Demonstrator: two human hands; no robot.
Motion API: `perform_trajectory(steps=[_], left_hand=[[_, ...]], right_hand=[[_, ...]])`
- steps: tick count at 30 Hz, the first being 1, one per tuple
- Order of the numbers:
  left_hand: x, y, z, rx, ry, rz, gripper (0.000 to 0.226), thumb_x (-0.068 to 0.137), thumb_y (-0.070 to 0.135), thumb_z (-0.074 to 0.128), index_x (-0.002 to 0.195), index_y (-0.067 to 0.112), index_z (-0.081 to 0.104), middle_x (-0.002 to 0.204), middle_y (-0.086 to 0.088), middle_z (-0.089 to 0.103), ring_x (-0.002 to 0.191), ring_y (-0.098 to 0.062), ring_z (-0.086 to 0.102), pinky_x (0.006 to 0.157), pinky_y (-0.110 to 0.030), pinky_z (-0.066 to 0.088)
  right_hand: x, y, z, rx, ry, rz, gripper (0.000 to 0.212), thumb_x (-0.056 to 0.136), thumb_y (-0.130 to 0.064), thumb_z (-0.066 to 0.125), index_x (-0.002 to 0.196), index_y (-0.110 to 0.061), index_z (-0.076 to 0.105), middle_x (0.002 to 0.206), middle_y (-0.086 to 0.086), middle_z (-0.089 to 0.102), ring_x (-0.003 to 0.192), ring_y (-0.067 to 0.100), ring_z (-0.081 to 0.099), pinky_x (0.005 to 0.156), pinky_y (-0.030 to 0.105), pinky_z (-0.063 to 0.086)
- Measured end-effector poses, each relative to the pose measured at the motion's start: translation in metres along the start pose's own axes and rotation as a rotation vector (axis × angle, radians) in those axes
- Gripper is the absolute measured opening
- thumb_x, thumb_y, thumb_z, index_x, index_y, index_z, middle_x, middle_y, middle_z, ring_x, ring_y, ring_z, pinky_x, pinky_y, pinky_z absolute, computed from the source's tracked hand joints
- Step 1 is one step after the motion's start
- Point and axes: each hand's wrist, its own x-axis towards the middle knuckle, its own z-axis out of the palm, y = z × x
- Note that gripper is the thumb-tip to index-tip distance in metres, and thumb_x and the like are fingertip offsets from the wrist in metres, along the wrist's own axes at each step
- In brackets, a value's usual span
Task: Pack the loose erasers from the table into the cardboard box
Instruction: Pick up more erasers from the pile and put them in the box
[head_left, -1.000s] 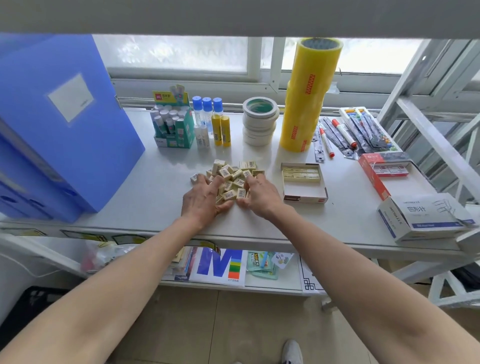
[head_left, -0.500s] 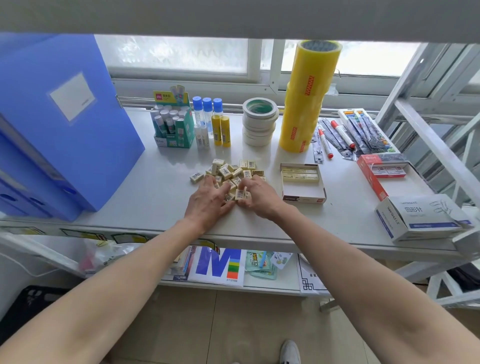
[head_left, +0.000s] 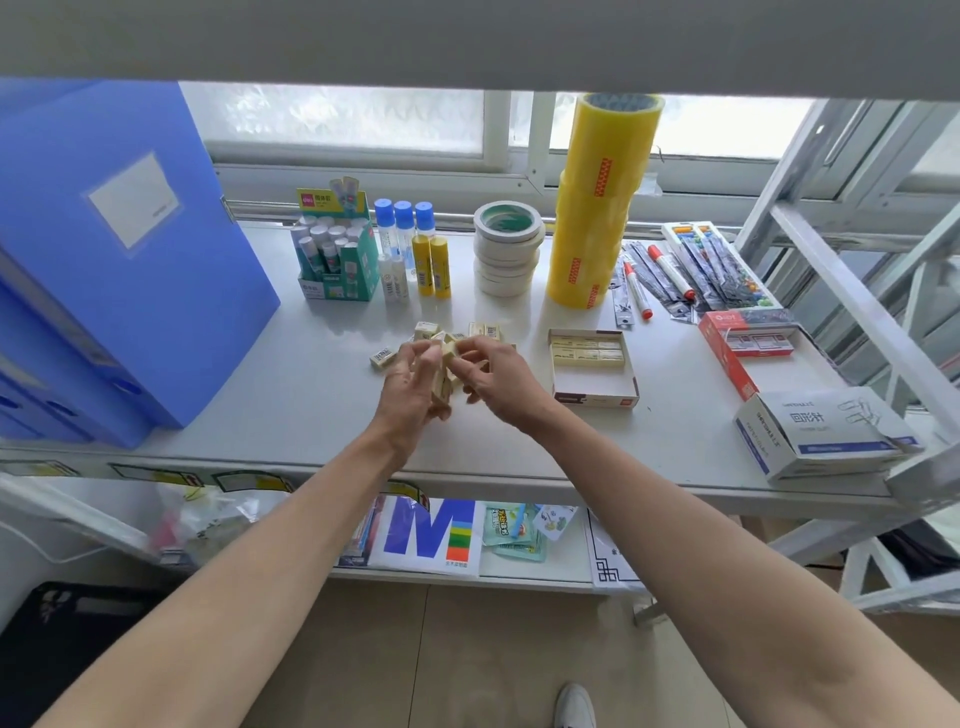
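Observation:
Small cream erasers (head_left: 484, 329) lie loose in a pile at the middle of the white table (head_left: 291, 405). My left hand (head_left: 410, 384) and my right hand (head_left: 493, 379) are raised just above the pile's near side, and together they hold a short stack of erasers (head_left: 444, 382) between them. One eraser (head_left: 383, 358) lies apart to the left. The open cardboard box (head_left: 592, 397) sits to the right of my right hand, with two rows of erasers along its far side. Part of the pile is hidden behind my hands.
Blue file boxes (head_left: 104, 249) stand at the left. Glue sticks (head_left: 337, 260), tape rolls (head_left: 506, 249) and tall yellow tape (head_left: 597, 202) line the back. Markers, a red box (head_left: 732, 358) and a white paperclip box (head_left: 821, 431) lie at the right.
Both hands have lifted off the pile, drawing a stack of erasers up between them. Before, they lay flat on the table gathering erasers.

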Motion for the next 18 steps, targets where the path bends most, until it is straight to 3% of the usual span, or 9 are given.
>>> perform_trajectory(steps=[3, 6, 11, 14, 18], left_hand=[[0.007, 0.009, 0.008, -0.297, -0.078, -0.100, 0.027, 0.103, 0.032, 0.040, 0.124, 0.019, 0.051, 0.092, -0.005, 0.066, 0.075, -0.014, 0.062, 0.064, -0.027, 0.050], [0.013, 0.015, 0.011, -0.506, -0.091, -0.194, 0.027, 0.103, 0.024, 0.038, 0.122, 0.018, 0.055, 0.094, -0.008, 0.069, 0.071, -0.016, 0.067, 0.077, -0.034, 0.050], [0.016, 0.019, 0.021, -0.554, -0.189, -0.218, 0.021, 0.097, 0.028, 0.053, 0.111, 0.014, 0.059, 0.091, -0.005, 0.066, 0.067, -0.012, 0.065, 0.064, -0.026, 0.055], [0.021, 0.017, 0.029, -0.518, -0.110, -0.203, 0.010, 0.098, 0.016, 0.052, 0.106, 0.015, 0.058, 0.091, -0.006, 0.066, 0.071, -0.014, 0.067, 0.063, -0.027, 0.056], [0.026, 0.015, 0.030, -0.497, 0.009, -0.205, 0.014, 0.096, 0.009, 0.051, 0.106, 0.015, 0.058, 0.084, -0.006, 0.064, 0.073, -0.017, 0.062, 0.068, -0.029, 0.048]], right_hand=[[0.001, -0.002, 0.000, -0.113, 0.057, -0.073, 0.031, 0.093, -0.028, 0.061, 0.119, -0.012, 0.063, 0.108, 0.013, 0.060, 0.092, 0.025, 0.062, 0.080, 0.040, 0.056], [0.002, -0.003, -0.006, -0.222, 0.111, -0.116, 0.030, 0.091, -0.028, 0.063, 0.119, -0.018, 0.065, 0.109, 0.012, 0.055, 0.095, 0.024, 0.057, 0.089, 0.037, 0.049], [-0.002, -0.010, -0.016, -0.319, 0.118, -0.162, 0.041, 0.086, -0.020, 0.068, 0.126, -0.015, 0.060, 0.109, 0.009, 0.057, 0.097, 0.022, 0.057, 0.089, 0.035, 0.049], [-0.004, -0.007, -0.019, -0.243, 0.157, -0.140, 0.044, 0.083, -0.017, 0.072, 0.124, -0.012, 0.056, 0.108, 0.005, 0.063, 0.092, 0.017, 0.060, 0.084, 0.032, 0.051], [-0.006, 0.004, -0.027, -0.200, 0.250, -0.131, 0.033, 0.085, -0.018, 0.071, 0.114, -0.010, 0.059, 0.107, 0.003, 0.057, 0.072, 0.003, 0.057, 0.067, 0.011, 0.046]])
